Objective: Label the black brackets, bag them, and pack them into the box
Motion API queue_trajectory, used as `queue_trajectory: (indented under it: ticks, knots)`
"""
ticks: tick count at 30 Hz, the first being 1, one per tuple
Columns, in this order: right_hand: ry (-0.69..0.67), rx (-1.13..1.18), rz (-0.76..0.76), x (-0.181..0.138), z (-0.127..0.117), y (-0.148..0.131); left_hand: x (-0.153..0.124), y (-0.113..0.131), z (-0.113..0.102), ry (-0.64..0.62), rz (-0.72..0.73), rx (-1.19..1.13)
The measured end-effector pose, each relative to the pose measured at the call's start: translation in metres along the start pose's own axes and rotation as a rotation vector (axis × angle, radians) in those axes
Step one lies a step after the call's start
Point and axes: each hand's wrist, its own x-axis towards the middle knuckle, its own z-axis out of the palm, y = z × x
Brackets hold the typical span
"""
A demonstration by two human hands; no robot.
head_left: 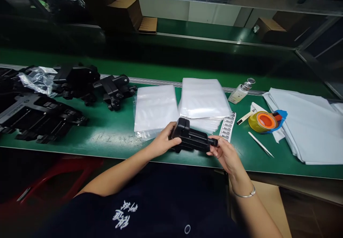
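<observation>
Device [197, 140], black, held over green bench [112, 132] near front edge: gripped at thick end by left hand [163, 143], fingers curled round; pinched at narrow tip by right hand [225, 153]. Handling apparently unfinished; black units [40, 114] farther left untouched, plastic sleeves [203, 97] stacked flat.

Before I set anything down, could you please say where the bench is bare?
Bare bench lies between the black devices at left and the left plastic-bag stack, with a smaller patch between right hand and tweezers; around the yellow tape roll and white sheets it is crowded.
</observation>
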Motion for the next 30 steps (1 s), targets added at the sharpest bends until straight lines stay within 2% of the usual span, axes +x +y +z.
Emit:
queue_trajectory:
  ticks: [3, 5, 7, 9, 11, 12, 15, 19, 20, 22, 23, 25, 28, 30]
  knots:
    - [-0.034, -0.048, 0.034, 0.004, -0.001, 0.002, -0.005, 0.002, -0.002, 0.001, 0.009, 0.097]
    - [-0.048, -0.196, -0.091, 0.003, 0.001, 0.004, -0.005, 0.001, -0.003, 0.039, -0.018, 0.049]
    - [-0.042, -0.465, -0.336, 0.0, 0.005, 0.003, -0.002, -0.001, -0.004, 0.066, -0.097, -0.125]
    - [-0.046, -0.767, -0.642, -0.003, 0.007, -0.001, 0.0, -0.004, -0.006, 0.041, -0.177, -0.329]
    - [-0.055, -0.979, -0.899, -0.004, 0.007, -0.005, 0.001, -0.007, -0.009, -0.001, -0.175, -0.418]
    - [-0.053, -1.037, -0.977, -0.003, 0.006, -0.006, 0.0, -0.008, -0.011, -0.016, -0.143, -0.385]
    - [0.021, -1.103, -1.007, 0.004, -0.002, -0.004, -0.005, -0.01, -0.019, -0.042, 0.1, -0.064]
    - [0.094, -1.08, -1.008, 0.013, -0.009, 0.008, -0.01, -0.015, -0.026, 0.011, 0.609, 0.366]
    - [0.101, -1.082, -1.03, 0.014, -0.009, 0.011, -0.011, -0.016, -0.027, 0.037, 0.695, 0.432]
    - [0.115, -1.09, -1.076, 0.015, -0.006, 0.012, -0.013, -0.015, -0.028, 0.065, 0.775, 0.511]
    - [0.119, -1.094, -1.096, 0.015, -0.004, 0.012, -0.014, -0.014, -0.028, 0.062, 0.771, 0.521]
    - [0.115, -1.098, -1.121, 0.013, 0.001, 0.008, -0.016, -0.01, -0.029, 0.033, 0.672, 0.487]
    - [0.083, -1.128, -1.128, 0.008, 0.008, -0.001, -0.018, -0.003, -0.031, 0.006, 0.331, 0.314]
    - [0.038, -1.151, -1.13, 0.003, 0.012, -0.006, -0.017, -0.002, -0.031, 0.018, 0.084, 0.102]
